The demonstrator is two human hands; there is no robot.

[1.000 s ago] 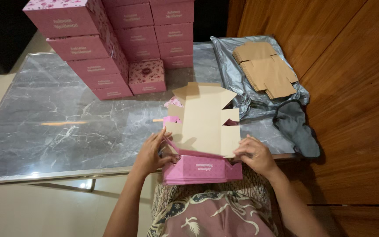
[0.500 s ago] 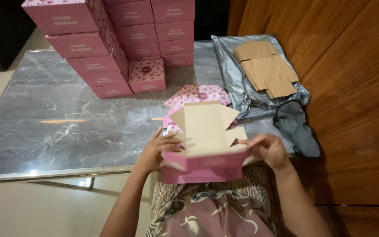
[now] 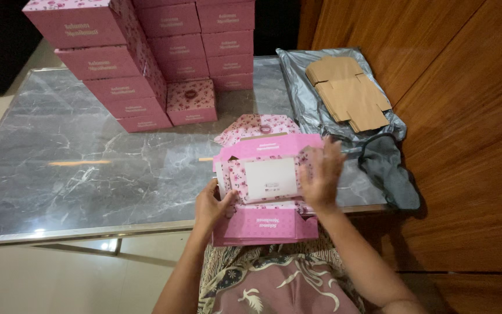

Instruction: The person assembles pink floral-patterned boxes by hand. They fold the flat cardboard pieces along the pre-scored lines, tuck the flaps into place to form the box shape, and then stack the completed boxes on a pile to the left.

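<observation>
A half-folded pink box (image 3: 265, 174) is held at the table's (image 3: 88, 168) near edge, at 6 o'clock. Its left side is gripped by the left hand (image 3: 211, 204); the right hand (image 3: 321, 174) lies flat against its right side, fingers spread. Finished boxes (image 3: 140, 64) are stacked at 11 o'clock.

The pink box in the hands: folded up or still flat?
Partly folded: the pink box has panels standing up between the left hand and right hand, not yet closed.
</observation>
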